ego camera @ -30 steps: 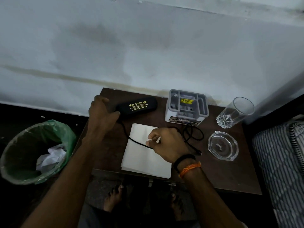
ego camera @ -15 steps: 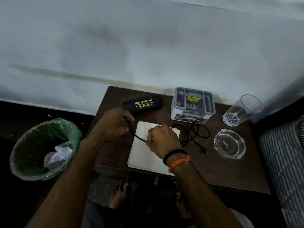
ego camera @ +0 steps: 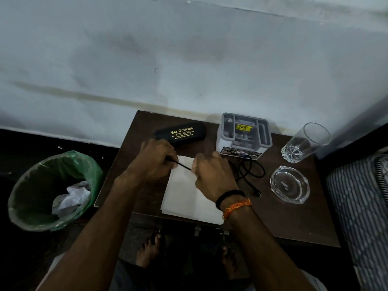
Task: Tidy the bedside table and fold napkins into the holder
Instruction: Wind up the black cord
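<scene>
A thin black cable (ego camera: 248, 172) lies on the dark wooden bedside table (ego camera: 294, 217), looped in front of the grey compartmented holder (ego camera: 244, 133). My left hand (ego camera: 156, 161) and my right hand (ego camera: 212, 175) both pinch a straight stretch of this cable, held taut between them above a stack of white napkins (ego camera: 184, 198). The napkins lie flat near the table's front edge, partly covered by my right hand. A black spectacle case (ego camera: 181, 133) marked "Sai Opticals" rests at the back left, just beyond my left hand.
A drinking glass (ego camera: 304, 143) stands at the back right and a glass ashtray (ego camera: 289, 184) sits in front of it. A green-lined bin (ego camera: 50, 192) with crumpled paper stands on the floor to the left. A striped mattress (ego camera: 363, 206) borders the right. The wall runs behind.
My left hand left the spectacle case and came right to grip the cable. Both hands now hold the cable close together over the napkins' far end.
</scene>
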`<action>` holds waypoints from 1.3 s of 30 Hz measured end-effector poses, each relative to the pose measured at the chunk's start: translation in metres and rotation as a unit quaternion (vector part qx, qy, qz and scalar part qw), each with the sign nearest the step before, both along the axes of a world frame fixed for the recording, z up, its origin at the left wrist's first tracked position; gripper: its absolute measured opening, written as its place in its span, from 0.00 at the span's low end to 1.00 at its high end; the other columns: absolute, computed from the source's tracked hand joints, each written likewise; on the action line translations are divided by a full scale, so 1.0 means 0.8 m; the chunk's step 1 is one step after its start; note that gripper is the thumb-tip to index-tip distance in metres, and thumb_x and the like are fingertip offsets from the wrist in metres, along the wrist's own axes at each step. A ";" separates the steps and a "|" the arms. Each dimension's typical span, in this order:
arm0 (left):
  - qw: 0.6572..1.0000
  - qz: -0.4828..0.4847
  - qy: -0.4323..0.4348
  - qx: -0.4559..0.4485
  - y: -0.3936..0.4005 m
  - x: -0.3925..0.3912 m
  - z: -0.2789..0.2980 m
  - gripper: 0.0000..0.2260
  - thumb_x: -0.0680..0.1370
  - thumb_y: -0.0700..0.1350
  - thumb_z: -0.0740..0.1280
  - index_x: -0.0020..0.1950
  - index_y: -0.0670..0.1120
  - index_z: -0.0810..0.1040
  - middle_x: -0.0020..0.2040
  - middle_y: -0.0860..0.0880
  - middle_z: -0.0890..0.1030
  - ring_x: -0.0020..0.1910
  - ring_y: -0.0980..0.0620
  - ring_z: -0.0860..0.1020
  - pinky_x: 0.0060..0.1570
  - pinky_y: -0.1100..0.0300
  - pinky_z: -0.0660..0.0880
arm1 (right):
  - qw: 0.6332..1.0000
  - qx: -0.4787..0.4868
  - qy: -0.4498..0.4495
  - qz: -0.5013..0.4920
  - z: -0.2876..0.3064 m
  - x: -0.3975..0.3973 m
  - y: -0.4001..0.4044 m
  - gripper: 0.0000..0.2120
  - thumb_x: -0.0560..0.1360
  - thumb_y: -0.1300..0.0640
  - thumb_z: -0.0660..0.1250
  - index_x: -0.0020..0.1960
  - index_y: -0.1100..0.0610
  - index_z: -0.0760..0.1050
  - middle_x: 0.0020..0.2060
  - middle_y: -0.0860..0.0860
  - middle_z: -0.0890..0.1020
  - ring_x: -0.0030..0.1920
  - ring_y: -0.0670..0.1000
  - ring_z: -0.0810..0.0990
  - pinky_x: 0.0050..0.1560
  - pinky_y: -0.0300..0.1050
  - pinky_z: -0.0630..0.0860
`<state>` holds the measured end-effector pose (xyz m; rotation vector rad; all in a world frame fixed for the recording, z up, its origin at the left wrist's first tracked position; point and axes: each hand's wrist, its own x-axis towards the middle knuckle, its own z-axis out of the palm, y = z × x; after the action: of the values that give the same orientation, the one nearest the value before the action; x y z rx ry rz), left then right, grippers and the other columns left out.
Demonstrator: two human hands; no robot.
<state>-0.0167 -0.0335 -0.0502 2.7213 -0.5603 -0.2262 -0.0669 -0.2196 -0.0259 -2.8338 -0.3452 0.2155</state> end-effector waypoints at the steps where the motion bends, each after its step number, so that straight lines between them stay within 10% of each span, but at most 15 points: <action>1: 1.000 -0.006 -0.011 -0.023 0.002 0.001 -0.002 0.04 0.77 0.49 0.68 0.51 0.53 0.81 0.56 0.52 0.79 0.60 0.52 0.74 0.65 0.45 0.65 | 0.999 0.035 -0.021 -0.011 0.003 0.001 -0.003 0.10 0.73 0.65 0.63 0.49 0.53 0.73 0.47 0.51 0.81 0.55 0.55 0.72 0.55 0.54 0.72; 6: 0.973 -0.015 -0.070 -0.220 -0.008 -0.002 0.018 0.13 0.82 0.51 0.61 0.42 0.46 0.76 0.38 0.51 0.78 0.37 0.56 0.76 0.37 0.63 0.70 | 0.962 0.120 -0.232 -0.076 0.013 0.008 -0.028 0.11 0.74 0.69 0.64 0.47 0.54 0.77 0.45 0.52 0.80 0.49 0.57 0.76 0.49 0.52 0.73; 10: 0.922 0.073 0.009 -0.380 -0.034 -0.007 0.041 0.15 0.83 0.49 0.61 0.40 0.44 0.75 0.33 0.47 0.78 0.33 0.57 0.75 0.38 0.64 0.71 | 0.928 0.181 -0.311 -0.101 0.028 0.012 -0.049 0.13 0.78 0.66 0.61 0.58 0.58 0.81 0.49 0.57 0.76 0.49 0.56 0.77 0.48 0.48 0.76; 17: 0.674 0.028 0.306 -0.671 -0.084 -0.040 0.081 0.08 0.83 0.37 0.56 0.54 0.37 0.74 0.34 0.48 0.68 0.31 0.54 0.68 0.37 0.59 0.71 | 0.874 0.187 -0.419 -0.161 0.050 0.011 -0.068 0.11 0.78 0.65 0.65 0.58 0.58 0.81 0.49 0.58 0.77 0.46 0.56 0.79 0.40 0.44 0.75; 23: 0.482 0.010 0.349 -0.804 -0.104 -0.059 0.104 0.18 0.77 0.32 0.55 0.64 0.34 0.74 0.38 0.48 0.71 0.35 0.54 0.68 0.36 0.62 0.66 | 0.901 0.168 -0.369 -0.156 0.047 0.010 -0.079 0.11 0.78 0.62 0.63 0.55 0.56 0.81 0.48 0.56 0.79 0.45 0.58 0.81 0.39 0.42 0.72; 31: 0.468 0.019 0.302 -0.830 -0.131 -0.055 0.076 0.26 0.78 0.32 0.54 0.77 0.42 0.62 0.41 0.49 0.72 0.37 0.55 0.70 0.39 0.62 0.67 | 0.960 0.166 -0.220 -0.044 0.040 0.001 -0.091 0.12 0.77 0.59 0.61 0.54 0.56 0.82 0.47 0.53 0.85 0.47 0.56 0.82 0.45 0.51 0.79; 39: 0.592 0.080 0.197 -0.777 -0.151 -0.038 0.064 0.24 0.81 0.30 0.56 0.77 0.39 0.59 0.52 0.44 0.84 0.53 0.48 0.83 0.55 0.60 0.79 | 0.979 0.125 -0.158 -0.009 0.030 0.000 -0.088 0.06 0.76 0.63 0.65 0.45 0.58 0.80 0.39 0.53 0.84 0.39 0.53 0.80 0.34 0.37 0.63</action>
<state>-0.0470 -0.1542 0.0012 0.8956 -0.1402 -0.1425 -0.0669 -0.2901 -0.0018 -2.6144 -0.3808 -0.2687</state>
